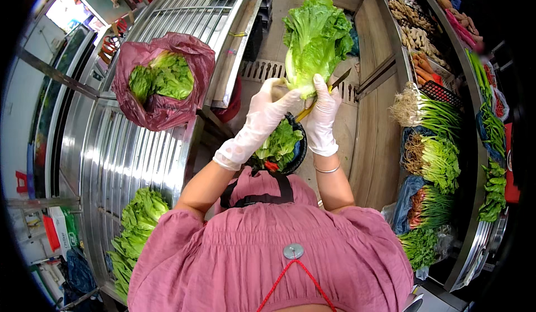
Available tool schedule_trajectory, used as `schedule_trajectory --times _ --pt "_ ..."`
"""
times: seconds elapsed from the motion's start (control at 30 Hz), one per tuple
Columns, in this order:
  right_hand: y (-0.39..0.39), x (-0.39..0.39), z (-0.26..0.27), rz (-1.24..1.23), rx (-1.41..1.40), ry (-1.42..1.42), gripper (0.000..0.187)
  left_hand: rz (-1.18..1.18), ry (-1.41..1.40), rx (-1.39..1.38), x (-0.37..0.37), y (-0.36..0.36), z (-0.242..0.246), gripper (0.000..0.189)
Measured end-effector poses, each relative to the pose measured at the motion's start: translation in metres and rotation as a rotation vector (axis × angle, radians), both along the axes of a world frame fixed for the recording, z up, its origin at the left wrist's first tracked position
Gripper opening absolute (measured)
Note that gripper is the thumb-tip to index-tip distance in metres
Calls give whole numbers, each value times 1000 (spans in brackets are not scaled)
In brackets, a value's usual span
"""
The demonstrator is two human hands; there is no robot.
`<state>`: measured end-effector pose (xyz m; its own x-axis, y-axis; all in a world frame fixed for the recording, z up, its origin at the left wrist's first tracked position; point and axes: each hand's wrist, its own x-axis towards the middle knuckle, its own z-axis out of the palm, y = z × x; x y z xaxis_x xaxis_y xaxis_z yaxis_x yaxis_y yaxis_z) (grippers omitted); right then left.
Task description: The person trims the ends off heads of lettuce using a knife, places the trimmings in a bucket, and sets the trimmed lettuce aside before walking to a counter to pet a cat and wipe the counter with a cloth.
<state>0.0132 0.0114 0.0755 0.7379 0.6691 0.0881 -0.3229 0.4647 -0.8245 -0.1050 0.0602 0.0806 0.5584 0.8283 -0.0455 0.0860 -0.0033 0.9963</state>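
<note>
A head of green leaf lettuce (316, 40) is held up before me, its stem end towards me and its leaves pointing away. My left hand (276, 107), in a white glove, touches the lettuce base from the left with thumb and fingers spread around it. My gloved right hand (324, 111) grips a knife with a yellow handle (305, 113), its thumb pressed on the lettuce base. The dark knife blade (341, 80) points up and to the right, away from the leaves. Beneath my hands, a black bucket (302, 153) contains loose lettuce leaves (281, 142).
On the slatted metal rack (138, 157) at left sits a maroon plastic bag (167, 117) with lettuce inside. More lettuce (140, 224) lies nearer me. Spring onions (437, 111), celery (439, 157), carrots (423, 67) and ginger (418, 40) line the right shelf. A floor drain grate (259, 70) lies ahead.
</note>
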Motion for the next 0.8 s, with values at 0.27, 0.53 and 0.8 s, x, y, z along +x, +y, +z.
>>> schedule_trajectory --times 0.27,0.53,0.8 --pt "3 -9 2 18 -14 38 16 169 -421 -46 13 -19 -5 10" --pt "4 -6 7 39 -24 46 23 165 -402 -489 -5 4 -28 10" --pt "0 -2 12 65 -3 -231 52 -26 -11 -495 -14 45 -53 82"
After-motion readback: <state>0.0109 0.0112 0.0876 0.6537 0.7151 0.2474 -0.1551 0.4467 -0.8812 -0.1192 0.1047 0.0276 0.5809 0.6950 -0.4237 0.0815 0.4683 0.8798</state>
